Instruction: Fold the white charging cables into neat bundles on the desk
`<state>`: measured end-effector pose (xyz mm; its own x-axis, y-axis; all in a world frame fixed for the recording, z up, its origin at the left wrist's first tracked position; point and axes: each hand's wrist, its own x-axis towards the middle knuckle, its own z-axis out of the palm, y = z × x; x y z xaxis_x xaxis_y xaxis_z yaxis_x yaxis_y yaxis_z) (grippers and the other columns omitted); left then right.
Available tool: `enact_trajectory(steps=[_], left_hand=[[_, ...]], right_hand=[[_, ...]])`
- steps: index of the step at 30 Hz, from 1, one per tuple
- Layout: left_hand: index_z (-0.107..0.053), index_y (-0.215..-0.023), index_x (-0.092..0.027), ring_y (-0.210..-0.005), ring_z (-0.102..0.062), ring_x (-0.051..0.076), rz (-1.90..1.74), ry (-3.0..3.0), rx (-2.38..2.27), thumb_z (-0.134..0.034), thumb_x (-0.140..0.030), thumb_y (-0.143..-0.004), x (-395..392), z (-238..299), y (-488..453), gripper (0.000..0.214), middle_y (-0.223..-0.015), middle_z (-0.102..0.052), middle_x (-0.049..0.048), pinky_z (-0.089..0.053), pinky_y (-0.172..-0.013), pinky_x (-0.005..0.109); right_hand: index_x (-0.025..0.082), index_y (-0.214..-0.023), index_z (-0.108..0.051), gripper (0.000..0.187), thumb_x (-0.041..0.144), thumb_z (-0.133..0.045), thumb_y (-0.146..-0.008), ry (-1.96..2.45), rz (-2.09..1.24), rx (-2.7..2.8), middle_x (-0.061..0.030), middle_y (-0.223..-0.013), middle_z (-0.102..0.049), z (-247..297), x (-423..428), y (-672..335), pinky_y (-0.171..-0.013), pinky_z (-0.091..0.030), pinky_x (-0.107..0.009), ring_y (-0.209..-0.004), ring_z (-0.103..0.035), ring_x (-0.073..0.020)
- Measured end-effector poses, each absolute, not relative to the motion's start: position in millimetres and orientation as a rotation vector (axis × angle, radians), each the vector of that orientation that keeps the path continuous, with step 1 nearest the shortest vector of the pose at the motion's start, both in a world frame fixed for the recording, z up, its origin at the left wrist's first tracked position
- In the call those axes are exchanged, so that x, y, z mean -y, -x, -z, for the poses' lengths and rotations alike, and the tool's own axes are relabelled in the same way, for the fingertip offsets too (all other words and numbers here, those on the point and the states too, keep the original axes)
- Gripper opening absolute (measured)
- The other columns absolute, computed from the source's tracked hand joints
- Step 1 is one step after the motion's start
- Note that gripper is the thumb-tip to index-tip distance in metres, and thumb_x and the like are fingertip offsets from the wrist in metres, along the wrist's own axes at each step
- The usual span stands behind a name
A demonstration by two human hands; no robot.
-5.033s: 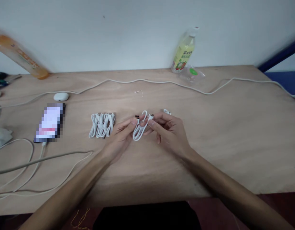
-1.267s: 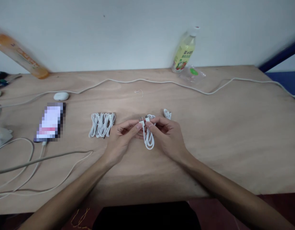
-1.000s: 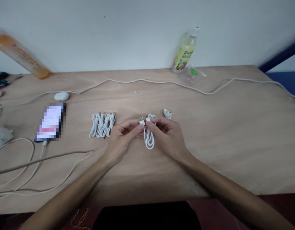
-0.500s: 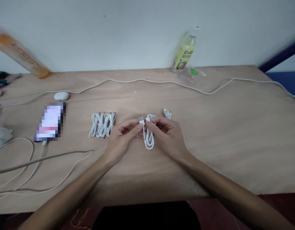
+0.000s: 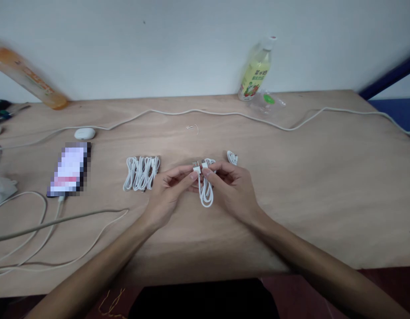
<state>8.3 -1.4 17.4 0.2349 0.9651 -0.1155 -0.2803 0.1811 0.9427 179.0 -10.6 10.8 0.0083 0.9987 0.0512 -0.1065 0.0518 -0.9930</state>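
Between my two hands is a coiled white USB cable (image 5: 206,196), held just above the table. My left hand (image 5: 171,188) is closed, thumb and forefinger pinching one plug (image 5: 197,169) of it. With its fingers closed, my right hand (image 5: 234,186) grips the coil near a second white connector (image 5: 205,165). The loops hang down between the thumbs. Left of my left hand lie several coiled white cables (image 5: 141,173) in a row. Behind my right hand, a small part of another white coil (image 5: 232,157) shows; the rest is hidden.
A long white cord (image 5: 218,113) runs across the wooden table (image 5: 307,190). At the left are a phone (image 5: 70,170), a white earbud case (image 5: 84,133) and loose cords. An orange bottle (image 5: 32,79) and a yellow-green bottle (image 5: 256,73) stand by the wall, near clear plastic (image 5: 267,102).
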Motion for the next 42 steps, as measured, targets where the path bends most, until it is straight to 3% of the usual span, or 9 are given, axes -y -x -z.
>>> enact_trajectory(steps=[42], left_hand=[[-0.093,-0.105,-0.026,-0.075,-0.082,0.018,-1.069,-0.972,-0.921,-0.098,-0.040,-0.083,0.4,-13.4,-6.8,0.026,-0.098,-0.090,0.0059,-0.071,-0.082,0.033]], right_hand=[[0.025,-0.080,-0.081,0.017,0.037,-0.081,-0.092,1.032,-1.217,1.162,0.0009,-0.076,-0.079,-11.5,10.4,-177.8,-0.065,-0.060,-0.028,-0.070,-0.072,-0.0152]])
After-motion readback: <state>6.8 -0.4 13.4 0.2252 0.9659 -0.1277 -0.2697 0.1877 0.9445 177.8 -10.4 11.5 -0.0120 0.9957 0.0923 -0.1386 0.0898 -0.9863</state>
